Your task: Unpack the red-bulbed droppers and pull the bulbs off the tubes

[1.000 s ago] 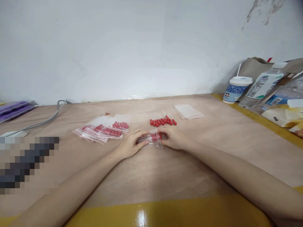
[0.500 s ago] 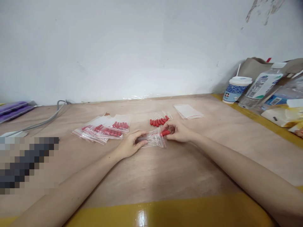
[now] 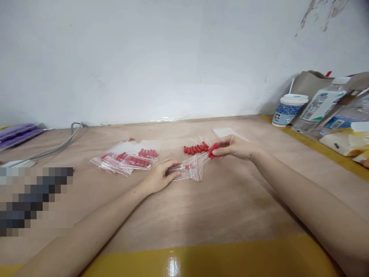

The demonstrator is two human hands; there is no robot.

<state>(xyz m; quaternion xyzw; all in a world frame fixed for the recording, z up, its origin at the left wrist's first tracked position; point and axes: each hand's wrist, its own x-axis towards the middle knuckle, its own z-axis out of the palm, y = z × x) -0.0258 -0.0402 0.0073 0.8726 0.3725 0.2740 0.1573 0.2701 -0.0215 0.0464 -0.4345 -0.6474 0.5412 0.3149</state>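
Your left hand point(image 3: 160, 177) pins the zip bag point(image 3: 190, 172) flat at 12 o'clock; your right hand point(image 3: 235, 148) pinches a red-bulbed dropper point(image 3: 212, 150) at the bag's 2 o'clock. Risk: slack bag mouth, tip could snag.

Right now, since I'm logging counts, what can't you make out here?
Head view, right hand: its fingers cover how many red-bulbed clear droppers it pinches.
Head view, small clear zip bag under the left hand: contents too small and glary to count.
Head view, flat white stack: partly hidden behind the right hand.
Head view, lower left: a pixelated patch masks whatever lies there.
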